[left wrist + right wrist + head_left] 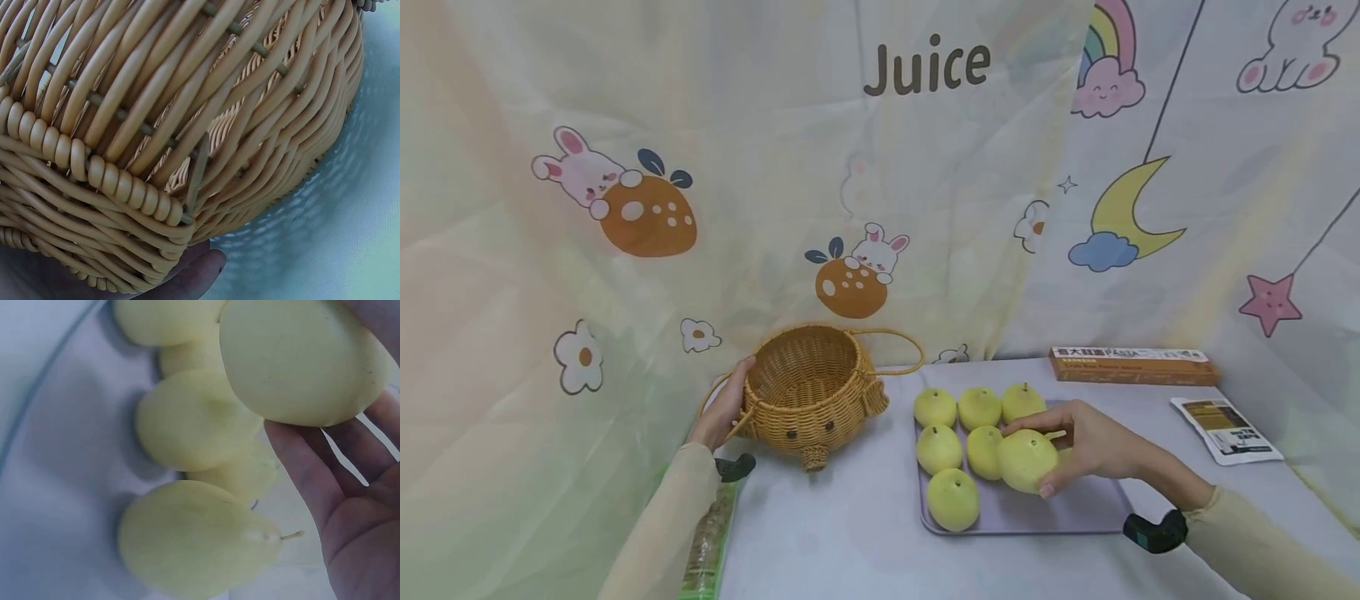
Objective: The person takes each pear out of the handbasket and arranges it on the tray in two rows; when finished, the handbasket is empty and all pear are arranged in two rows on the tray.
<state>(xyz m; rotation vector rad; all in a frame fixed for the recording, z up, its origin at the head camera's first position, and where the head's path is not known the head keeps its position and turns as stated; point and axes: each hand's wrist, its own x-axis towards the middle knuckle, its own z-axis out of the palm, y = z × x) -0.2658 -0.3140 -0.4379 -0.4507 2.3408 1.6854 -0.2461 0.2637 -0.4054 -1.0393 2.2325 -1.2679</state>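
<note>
A round wicker basket (820,417) with an animal face on its side stands on the left of the table, its mouth tipped toward me. My left hand (722,412) grips its left side; in the left wrist view the fingertips (200,275) show below the woven ear (94,231). Over a lavender tray (1052,512), my right hand (1093,446) holds a yellow-green pear (1027,462) between thumb and fingers. Several other pears (953,500) sit in rows at the tray's left and back. From the right wrist, the held pear (300,362) appears above them.
Behind the tray lies an orange-brown pasta box (1135,367), with a white and brown pouch (1227,431) at the right. A clear package with green edging (709,542) lies at the table's left edge. A printed curtain (760,192) hangs behind.
</note>
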